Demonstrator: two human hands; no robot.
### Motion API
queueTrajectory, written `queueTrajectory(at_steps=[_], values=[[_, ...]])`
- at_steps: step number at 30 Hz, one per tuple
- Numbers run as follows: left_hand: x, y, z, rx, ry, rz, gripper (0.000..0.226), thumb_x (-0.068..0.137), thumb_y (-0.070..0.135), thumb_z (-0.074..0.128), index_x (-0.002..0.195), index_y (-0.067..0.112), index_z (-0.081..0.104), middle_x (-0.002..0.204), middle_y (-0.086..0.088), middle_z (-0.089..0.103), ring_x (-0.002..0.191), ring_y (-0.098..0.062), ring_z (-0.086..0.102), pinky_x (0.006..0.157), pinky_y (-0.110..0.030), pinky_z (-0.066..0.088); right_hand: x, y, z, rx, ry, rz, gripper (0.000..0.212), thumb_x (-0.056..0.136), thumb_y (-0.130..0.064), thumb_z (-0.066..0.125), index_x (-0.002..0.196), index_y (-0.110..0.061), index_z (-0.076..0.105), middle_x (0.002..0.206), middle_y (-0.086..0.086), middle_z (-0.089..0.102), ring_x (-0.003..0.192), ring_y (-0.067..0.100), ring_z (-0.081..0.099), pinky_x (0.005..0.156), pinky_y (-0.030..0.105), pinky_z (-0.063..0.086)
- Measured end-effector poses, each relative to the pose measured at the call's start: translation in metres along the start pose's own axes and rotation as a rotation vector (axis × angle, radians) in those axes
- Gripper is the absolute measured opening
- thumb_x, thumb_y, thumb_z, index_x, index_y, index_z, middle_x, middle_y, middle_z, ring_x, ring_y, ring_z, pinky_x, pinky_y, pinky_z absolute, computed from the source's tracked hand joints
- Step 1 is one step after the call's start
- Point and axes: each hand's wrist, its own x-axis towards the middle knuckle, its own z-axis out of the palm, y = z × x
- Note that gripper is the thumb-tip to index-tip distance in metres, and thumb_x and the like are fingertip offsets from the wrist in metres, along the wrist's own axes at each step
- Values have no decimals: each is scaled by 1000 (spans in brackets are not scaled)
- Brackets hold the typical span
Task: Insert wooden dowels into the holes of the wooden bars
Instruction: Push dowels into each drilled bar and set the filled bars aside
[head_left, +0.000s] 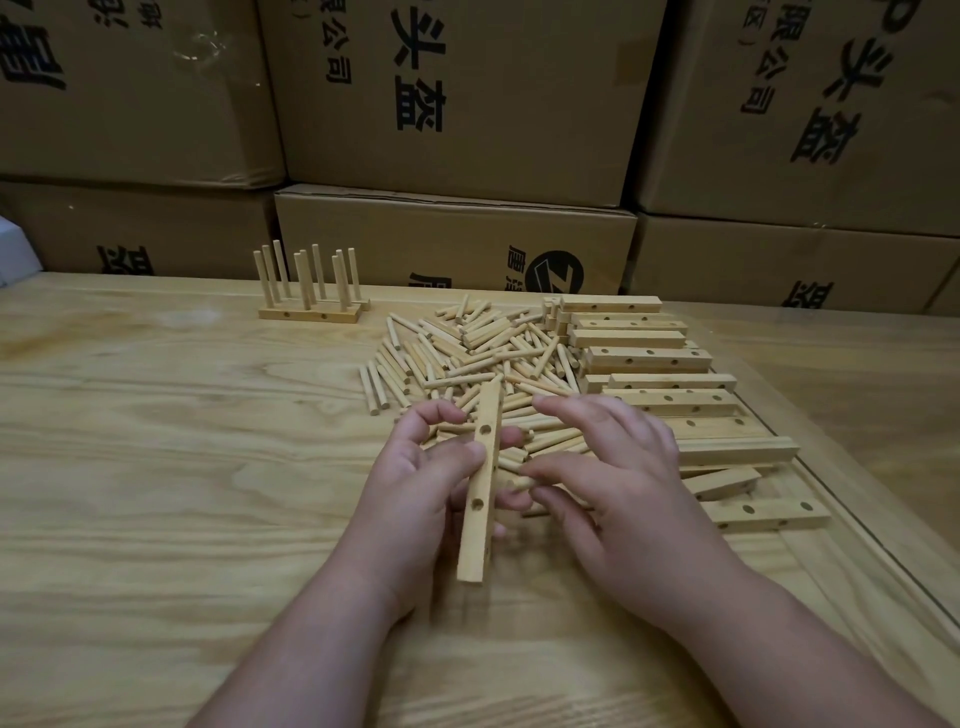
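My left hand (415, 483) grips a wooden bar (480, 514) that stands nearly on end over the table, its drilled holes facing me. My right hand (613, 473) reaches into the heap of loose dowels (467, 353) just right of the bar, and its thumb and fingers pinch a dowel (519, 484) lying in the heap's near edge. A stack of several drilled bars (654, 358) lies to the right of the heap. At the back left stand finished bars with upright dowels (309, 291).
The wooden table (182, 467) carries everything. Stacked cardboard boxes (457, 104) form a wall along its far edge. A white object (15, 254) shows at the far left. A groove runs along the table's right side (857, 519).
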Motion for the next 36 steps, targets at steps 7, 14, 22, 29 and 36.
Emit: queueTrajectory(at_steps=[7,14,22,29,36], values=[[3,-2,1,-30,65,2,41,85,33,66,125,25,62,103,-15,77,74,-22,73,53,-34,58,1,0,-2,-12,162,19,16,95,-29,61,108,-30,71,112,-14,65,111,12,58,106,50,31],[1,-2,1,8,58,1,34,84,38,66,108,15,72,95,-14,75,68,-22,70,51,-33,56,1,3,-1,102,283,21,20,93,-33,66,108,-23,75,96,-15,69,90,8,65,93,46,43],[1,-5,1,48,49,-1,25,80,35,70,101,22,75,85,-8,72,63,-18,63,51,-32,54,1,2,2,102,337,7,15,85,-18,74,100,-20,74,97,-14,69,95,6,65,92,40,44],[0,-5,1,69,52,6,19,80,37,71,97,29,76,86,-8,73,64,-17,64,52,-32,53,0,4,1,96,321,-2,16,85,-20,76,101,-21,77,92,-13,67,89,7,64,90,40,44],[1,-4,1,83,60,-1,20,81,37,71,98,28,76,86,-8,73,63,-17,64,52,-32,54,0,2,0,142,304,-8,11,84,-21,76,95,-19,74,91,-13,68,90,6,64,90,39,45]])
